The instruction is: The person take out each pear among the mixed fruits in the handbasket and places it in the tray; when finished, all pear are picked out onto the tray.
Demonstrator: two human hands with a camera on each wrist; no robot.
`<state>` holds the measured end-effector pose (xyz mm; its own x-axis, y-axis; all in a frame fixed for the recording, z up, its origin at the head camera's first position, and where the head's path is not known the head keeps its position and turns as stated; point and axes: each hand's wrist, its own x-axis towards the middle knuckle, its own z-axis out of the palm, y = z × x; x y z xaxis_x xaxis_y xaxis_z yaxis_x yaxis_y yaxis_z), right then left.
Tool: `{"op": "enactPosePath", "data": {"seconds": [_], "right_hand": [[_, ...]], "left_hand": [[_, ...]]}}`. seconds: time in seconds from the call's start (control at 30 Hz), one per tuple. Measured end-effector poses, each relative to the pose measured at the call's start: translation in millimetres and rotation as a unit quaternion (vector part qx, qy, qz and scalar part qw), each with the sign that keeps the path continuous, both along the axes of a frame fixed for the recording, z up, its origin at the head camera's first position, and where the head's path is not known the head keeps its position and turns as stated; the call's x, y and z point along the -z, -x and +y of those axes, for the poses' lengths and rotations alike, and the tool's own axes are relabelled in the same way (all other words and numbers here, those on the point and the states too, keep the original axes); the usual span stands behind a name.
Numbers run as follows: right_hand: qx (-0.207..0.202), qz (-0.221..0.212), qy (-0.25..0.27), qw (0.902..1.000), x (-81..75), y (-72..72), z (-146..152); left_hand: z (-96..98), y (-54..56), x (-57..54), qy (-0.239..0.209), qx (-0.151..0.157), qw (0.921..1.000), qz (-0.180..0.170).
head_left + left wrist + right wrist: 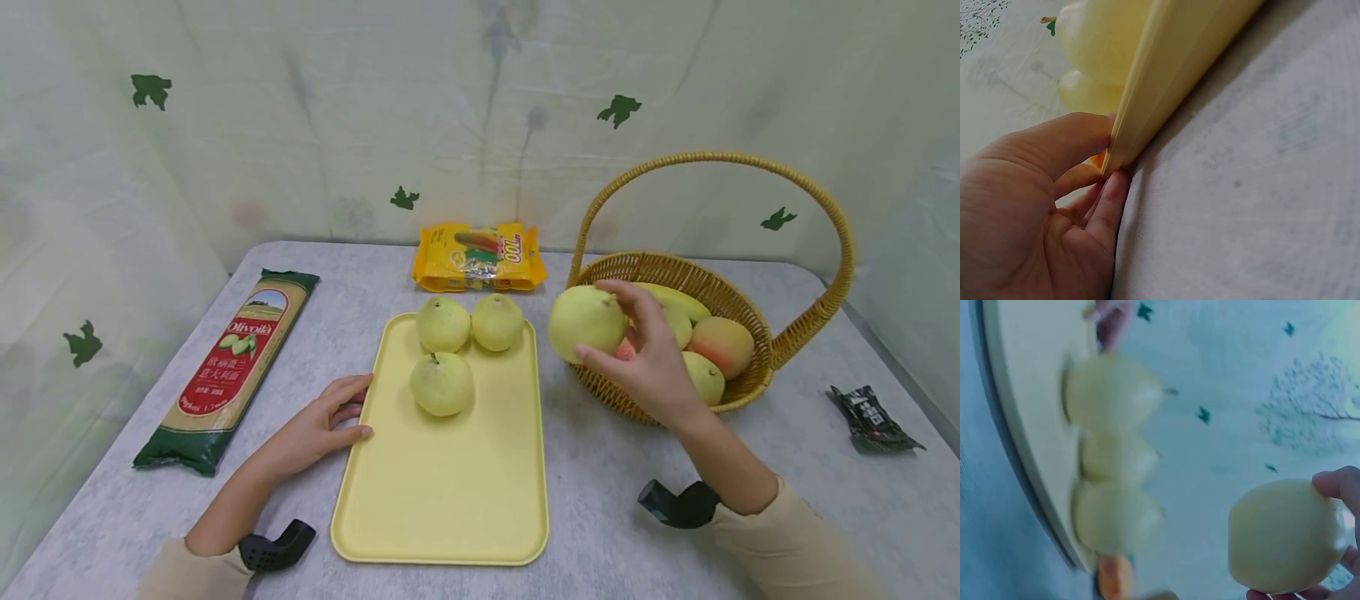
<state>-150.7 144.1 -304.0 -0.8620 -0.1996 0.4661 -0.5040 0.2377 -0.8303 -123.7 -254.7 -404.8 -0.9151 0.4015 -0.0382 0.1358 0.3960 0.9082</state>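
My right hand [652,358] grips a pale yellow-green pear [585,323] between thumb and fingers, raised in front of the near left rim of the wicker basket [761,379]. In the right wrist view that pear [1285,537] hangs apart from the ones on the tray. At the left edge of the yellow tray [450,500], my left hand [315,429] pinches the rim, thumb on one side and fingertips under it, as the left wrist view shows. Three pears stand on the tray: two [443,324] [497,322] side by side at its far end, one [442,384] just nearer.
The basket, with a tall arched handle [720,157], holds a banana [675,298], a reddish-yellow fruit [722,346] and more pears [703,379]. Behind the tray lies a yellow packet [480,258]. A spaghetti bag [232,367] lies left; a small black packet [873,421] lies right.
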Motion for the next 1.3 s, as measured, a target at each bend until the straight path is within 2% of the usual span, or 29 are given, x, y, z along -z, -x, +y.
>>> {"op": "enactPosePath", "data": {"seconds": [0.17,0.27,0.37,0.47,0.73,1.03,1.17,1.3], "right_hand": [[-0.049,-0.033,-0.063,0.9963,34.8,-0.4,-28.6],[-0.072,-0.069,-0.080,0.9917,53.6,2.6,-40.3],[-0.083,-0.099,-0.097,0.9868,66.5,5.2,-47.5],[-0.089,-0.109,-0.117,0.9832,73.2,6.7,-51.7],[-0.085,-0.081,-0.173,0.9780,76.1,8.9,-58.3],[-0.102,-0.108,-0.172,0.9740,76.0,8.8,-60.3],[-0.110,-0.118,-0.178,0.9707,65.9,4.7,-54.1],[-0.111,-0.077,-0.180,0.9743,45.1,-0.7,-42.1]], "left_hand": [[0.1,0.1,-0.2,-0.001,0.001,1.0000,-0.001],[0.5,-0.1,-0.7,-0.002,0.001,1.0000,-0.002],[1.3,0.0,-1.1,0.000,0.002,1.0000,-0.003],[2.2,0.2,-1.7,0.001,0.003,1.0000,-0.004],[2.3,0.2,-3.1,0.012,-0.004,0.9999,-0.002],[0.8,-0.3,-2.0,0.002,0.000,1.0000,0.000],[0.8,-0.1,-1.6,0.001,0.001,1.0000,0.002],[0.8,0.0,-1.1,0.002,0.001,1.0000,0.002]]}}
